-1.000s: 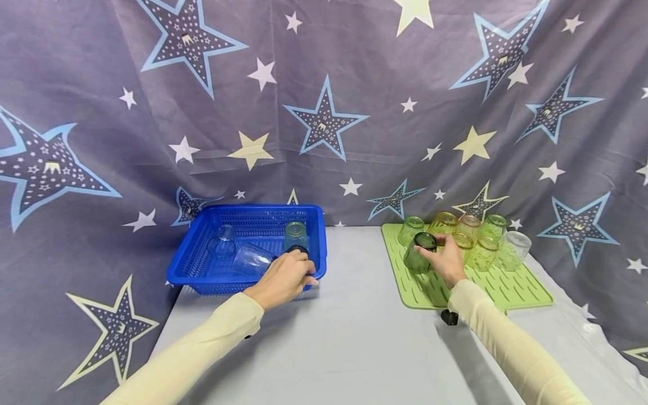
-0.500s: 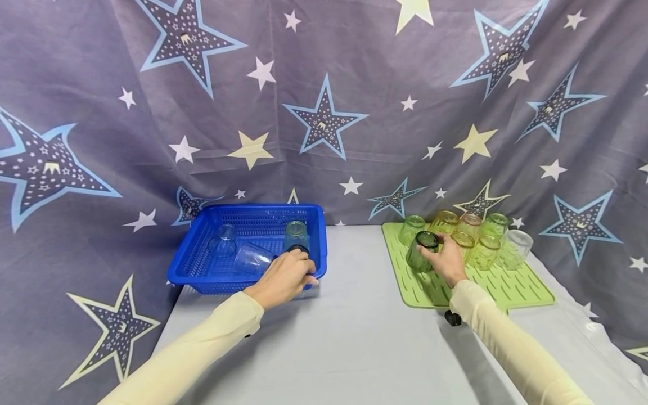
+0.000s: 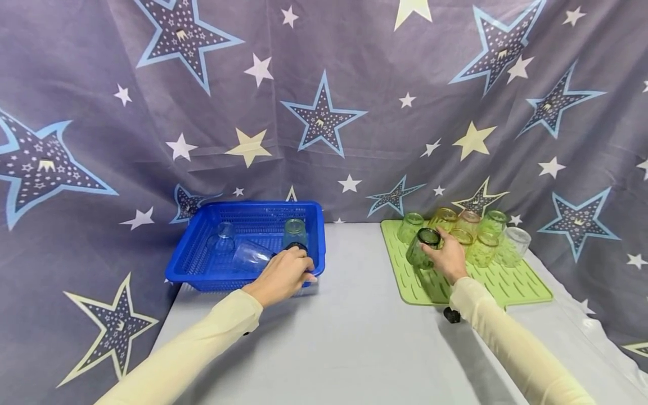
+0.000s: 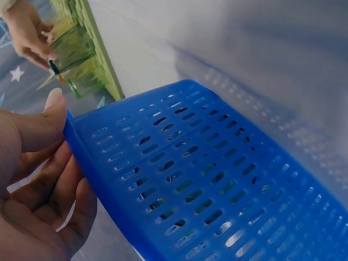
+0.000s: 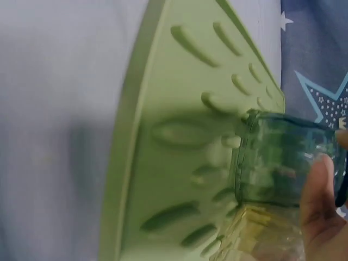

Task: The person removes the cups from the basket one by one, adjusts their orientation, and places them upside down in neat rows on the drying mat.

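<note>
My right hand point(image 3: 448, 256) holds a dark green glass point(image 3: 417, 257) upside down at the front left of the light green drying mat point(image 3: 412, 292). In the right wrist view, the thumb lies along the side of this glass point(image 5: 277, 160), whose lower rim is right at the mat's ridges. My left hand point(image 3: 284, 274) grips the front right rim of a blue plastic basket point(image 3: 202, 279). The left wrist view shows the thumb over the rim and the curled fingers beneath it. Inside the basket are a clear glass on its side point(image 3: 250, 257), another clear glass point(image 3: 221, 239) and a greenish glass point(image 3: 295, 230).
Several upturned glasses stand behind and right of the held one, among them a green glass point(image 3: 410, 228), a yellow glass point(image 3: 482, 251) and a clear glass point(image 3: 513, 247). White table surface point(image 3: 354, 315) separates basket and mat. A starry curtain point(image 3: 324, 169) hangs behind.
My right hand has shifted the dark green glass slightly to the right, closer to the yellow glasses. My left hand has kept its hold on the basket rim.
</note>
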Available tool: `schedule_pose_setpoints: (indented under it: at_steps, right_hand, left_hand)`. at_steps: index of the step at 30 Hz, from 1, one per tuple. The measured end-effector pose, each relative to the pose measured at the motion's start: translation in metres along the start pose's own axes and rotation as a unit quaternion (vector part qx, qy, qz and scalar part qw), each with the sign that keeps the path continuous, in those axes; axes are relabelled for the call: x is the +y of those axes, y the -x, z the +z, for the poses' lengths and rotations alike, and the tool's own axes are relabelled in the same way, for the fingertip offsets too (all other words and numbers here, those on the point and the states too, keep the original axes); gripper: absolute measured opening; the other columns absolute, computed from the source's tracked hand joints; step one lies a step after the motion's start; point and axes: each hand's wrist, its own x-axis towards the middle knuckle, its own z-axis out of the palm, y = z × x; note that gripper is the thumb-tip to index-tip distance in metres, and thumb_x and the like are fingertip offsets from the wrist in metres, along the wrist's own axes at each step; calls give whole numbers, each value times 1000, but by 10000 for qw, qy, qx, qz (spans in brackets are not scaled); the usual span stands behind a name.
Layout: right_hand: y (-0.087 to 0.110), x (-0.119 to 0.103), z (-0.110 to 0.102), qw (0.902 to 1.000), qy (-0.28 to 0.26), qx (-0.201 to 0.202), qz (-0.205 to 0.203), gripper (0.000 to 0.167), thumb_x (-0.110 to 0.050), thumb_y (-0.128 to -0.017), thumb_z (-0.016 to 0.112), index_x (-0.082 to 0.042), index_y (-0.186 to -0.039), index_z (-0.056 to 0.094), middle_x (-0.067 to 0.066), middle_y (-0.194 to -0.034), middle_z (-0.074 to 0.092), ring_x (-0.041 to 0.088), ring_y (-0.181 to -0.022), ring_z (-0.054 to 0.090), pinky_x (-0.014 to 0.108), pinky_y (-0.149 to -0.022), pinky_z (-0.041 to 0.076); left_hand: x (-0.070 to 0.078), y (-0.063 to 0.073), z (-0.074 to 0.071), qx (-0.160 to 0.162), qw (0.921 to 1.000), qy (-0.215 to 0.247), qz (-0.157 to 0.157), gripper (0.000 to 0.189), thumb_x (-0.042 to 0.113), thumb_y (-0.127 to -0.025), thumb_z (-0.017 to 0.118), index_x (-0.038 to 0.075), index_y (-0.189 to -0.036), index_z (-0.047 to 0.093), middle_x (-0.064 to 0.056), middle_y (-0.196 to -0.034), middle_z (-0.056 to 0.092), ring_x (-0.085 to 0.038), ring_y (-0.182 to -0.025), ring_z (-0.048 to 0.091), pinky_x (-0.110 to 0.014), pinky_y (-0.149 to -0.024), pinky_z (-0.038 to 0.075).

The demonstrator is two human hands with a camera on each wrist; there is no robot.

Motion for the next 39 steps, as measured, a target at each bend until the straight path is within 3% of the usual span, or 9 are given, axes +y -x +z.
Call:
schedule_pose_setpoints:
  at_steps: [6, 10, 13, 18, 22, 25, 29, 32, 39]
  right_hand:
    - [4, -9, 9, 9970, -158, 673, -355, 62, -29, -96, 74, -3, -147, 52, 28, -146, 48, 47, -131, 46, 63, -111, 28]
    - [8, -20, 16, 9929, -578, 1005, -248, 47, -31, -98, 71, -3, -134, 62, 23, -144, 43, 37, -107, 56, 54, -96, 43]
    - [11, -30, 22, 9890, -819, 1221, -183, 41, -30, -99, 70, -3, -129, 64, 22, -139, 41, 28, -86, 57, 45, -81, 46]
    - [16, -42, 35, 9857, -1012, 1292, -371, 30, -26, -99, 70, -4, -119, 68, 20, -122, 59, 24, -81, 58, 37, -77, 45]
    - [25, -52, 52, 9886, -1219, 782, -404, 24, -27, -99, 71, -7, -110, 72, 12, -103, 71, 22, -84, 62, 34, -73, 51]
    - [35, -63, 69, 9839, -1788, 56, -34, 23, -28, -99, 71, -8, -108, 73, 10, -98, 71, 24, -81, 64, 39, -69, 58]
    - [51, -85, 95, 9589, -2622, -1013, 377, 25, -27, -100, 70, -4, -107, 72, 12, -95, 69, 28, -73, 62, 48, -64, 59]
    - [61, -103, 110, 9458, -2778, -1649, 328, 26, -31, -101, 69, -5, -104, 71, 15, -94, 70, 28, -72, 61, 47, -63, 57]
    - [76, -134, 132, 9209, -3055, -2415, 165, 44, -49, -101, 64, -6, -104, 72, 16, -95, 71, 22, -69, 61, 37, -56, 54]
  left_hand:
    - [1, 0, 0, -63, 10000, 40, -57, 20, 29, -91, 81, 10, -97, 81, -1, -91, 69, -19, -84, 60, -34, -75, 55]
    - [1, 0, 0, -19, 9999, 88, -92, 20, 28, -89, 82, 9, -95, 80, -1, -90, 68, -19, -84, 60, -34, -75, 55]
    - [1, 1, -1, 14, 9998, 124, -124, 19, 27, -89, 83, 9, -95, 80, 0, -90, 68, -19, -83, 60, -34, -75, 55]
    - [0, 1, -2, 46, 9997, 209, -102, 19, 27, -89, 83, 10, -95, 80, 0, -90, 68, -18, -83, 60, -34, -74, 55]
    - [-4, 1, 0, -61, 9992, 377, -114, 18, 28, -90, 81, 11, -96, 80, 2, -90, 68, -16, -85, 61, -32, -75, 55]
    - [-7, -1, 0, -222, 9974, 638, -250, 16, 28, -92, 79, 13, -97, 80, 5, -90, 67, -13, -87, 60, -31, -76, 54]
    - [-12, 2, -1, -409, 9946, 831, -469, 13, 27, -96, 75, 16, -99, 80, 9, -90, 65, -10, -87, 59, -31, -77, 54]
    - [-14, 3, -3, -480, 9939, 800, -588, 14, 27, -100, 70, 17, -101, 80, 10, -90, 65, -9, -86, 59, -30, -77, 54]
    - [-17, 1, -4, -465, 9941, 727, -660, 13, 22, -101, 69, 15, -101, 80, 6, -90, 67, -10, -82, 60, -31, -74, 53]
